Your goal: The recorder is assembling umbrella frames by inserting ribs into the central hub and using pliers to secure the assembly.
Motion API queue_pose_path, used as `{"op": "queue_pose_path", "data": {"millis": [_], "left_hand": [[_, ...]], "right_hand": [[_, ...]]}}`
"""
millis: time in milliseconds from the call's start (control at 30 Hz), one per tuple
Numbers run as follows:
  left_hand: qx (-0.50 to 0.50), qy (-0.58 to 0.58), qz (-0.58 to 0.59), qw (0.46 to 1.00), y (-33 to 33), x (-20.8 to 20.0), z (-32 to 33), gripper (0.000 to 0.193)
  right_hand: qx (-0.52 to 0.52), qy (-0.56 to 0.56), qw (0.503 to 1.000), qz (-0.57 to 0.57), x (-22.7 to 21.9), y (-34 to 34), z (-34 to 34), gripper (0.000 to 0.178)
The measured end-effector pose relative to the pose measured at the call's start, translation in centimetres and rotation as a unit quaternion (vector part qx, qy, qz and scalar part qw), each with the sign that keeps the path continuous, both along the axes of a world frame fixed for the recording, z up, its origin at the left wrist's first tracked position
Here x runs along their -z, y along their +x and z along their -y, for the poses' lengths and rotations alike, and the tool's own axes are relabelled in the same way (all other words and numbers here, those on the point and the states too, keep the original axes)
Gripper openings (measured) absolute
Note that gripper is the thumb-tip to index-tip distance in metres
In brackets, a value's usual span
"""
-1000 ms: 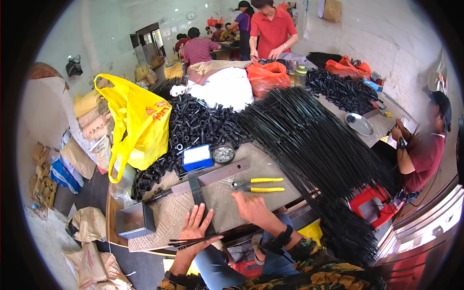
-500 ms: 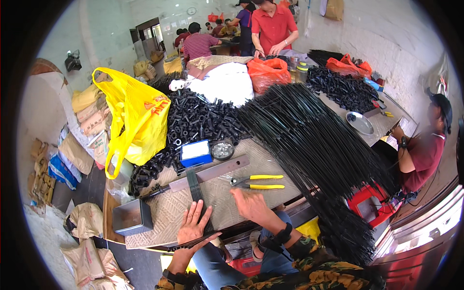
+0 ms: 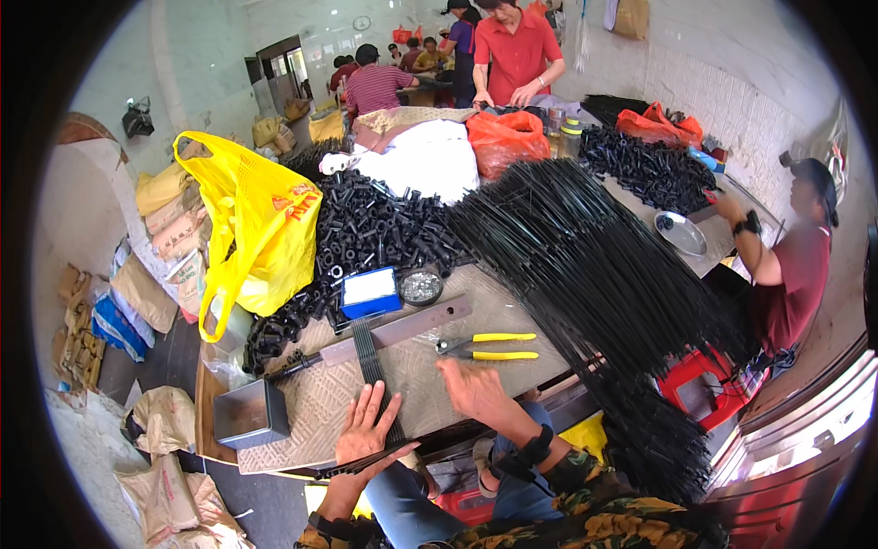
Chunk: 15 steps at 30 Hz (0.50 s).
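My left hand (image 3: 364, 430) lies with fingers spread on a row of thin black rods (image 3: 369, 352). Side by side, these rods cross a flat metal bar (image 3: 402, 330). A dark strip of similar rods (image 3: 364, 462) runs along the palm and thumb; whether the thumb presses on it is unclear. My right hand (image 3: 476, 392) is closed, its fingertips pinched above the mat, and what they hold, if anything, cannot be made out. Just beyond it rest pliers with yellow handles (image 3: 503, 346). A blue box with a white top (image 3: 370, 291) sits behind the bar, beside a round dish of small bits (image 3: 422, 285).
A grey bin (image 3: 250, 416) stands at the table's left corner. Black tubular pieces (image 3: 384, 220) are heaped behind, near a yellow bag (image 3: 261, 229). A large stack of black rods (image 3: 594, 265) covers the right side. One co-worker (image 3: 796, 265) sits right; another (image 3: 517, 55) stands opposite.
My hands stay almost in place. The seated co-worker at right has raised an arm toward the far table, and the standing person's hands have shifted slightly.
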<state>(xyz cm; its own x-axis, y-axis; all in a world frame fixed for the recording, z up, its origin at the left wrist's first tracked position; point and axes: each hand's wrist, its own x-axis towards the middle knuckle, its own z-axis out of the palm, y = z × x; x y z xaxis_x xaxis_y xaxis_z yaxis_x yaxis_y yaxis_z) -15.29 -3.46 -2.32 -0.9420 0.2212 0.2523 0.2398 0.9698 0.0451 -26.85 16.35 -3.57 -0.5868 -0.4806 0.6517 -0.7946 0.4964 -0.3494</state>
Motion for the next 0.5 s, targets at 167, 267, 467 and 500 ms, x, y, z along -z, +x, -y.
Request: {"op": "queue_pose_path", "data": {"millis": [167, 267, 467, 500], "left_hand": [[-0.002, -0.007, 0.002, 1.000, 0.16, 0.00, 0.14, 0.087], [-0.002, -0.008, 0.003, 1.000, 0.07, -0.06, -0.03, 0.083], [-0.008, -0.012, -0.004, 1.000, 0.14, -0.20, -0.03, 0.079], [-0.007, -0.011, -0.007, 1.000, 0.10, -0.19, -0.05, 0.079]], "right_hand": [[0.001, 0.034, 0.999, 0.021, -0.41, 0.28, -0.06, 0.022], [0.010, 0.026, 0.999, 0.029, -0.38, 0.42, -0.15, 0.022], [0.002, 0.025, 0.999, 0.032, -0.64, 0.42, -0.19, 0.021], [0.005, 0.026, 0.999, 0.036, -0.69, 0.49, -0.21, 0.021]]}}
